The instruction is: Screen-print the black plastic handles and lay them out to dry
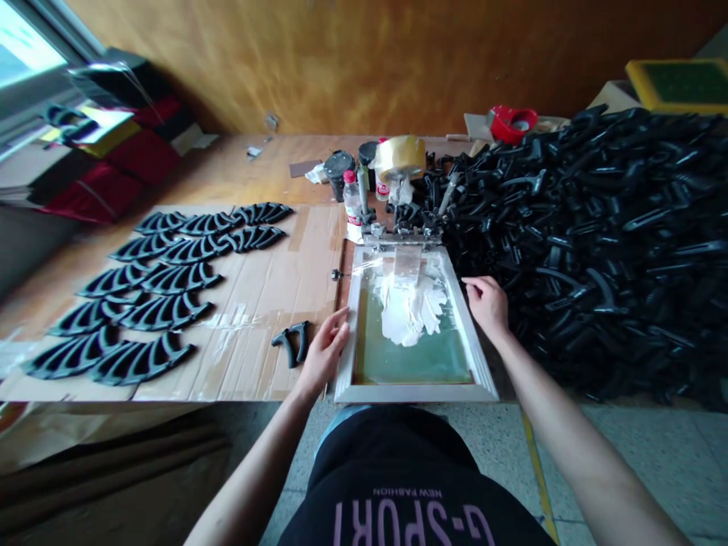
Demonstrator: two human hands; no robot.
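Between both hands on the bench (pixel 216 171) lay the screen frame (pixel 415 392), long axis running away from the person, left hand (pixel 327 345) clasping its left rail, right hand (pixel 487 303) gripping its right rail.

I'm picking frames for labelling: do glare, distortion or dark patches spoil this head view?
Head view: the wide-angle lens stretches the corners; the window is blown out; tape on the cardboard glints; the black parts pile merges into one dark mass; left hand and right hand at the screen frame are sharp.
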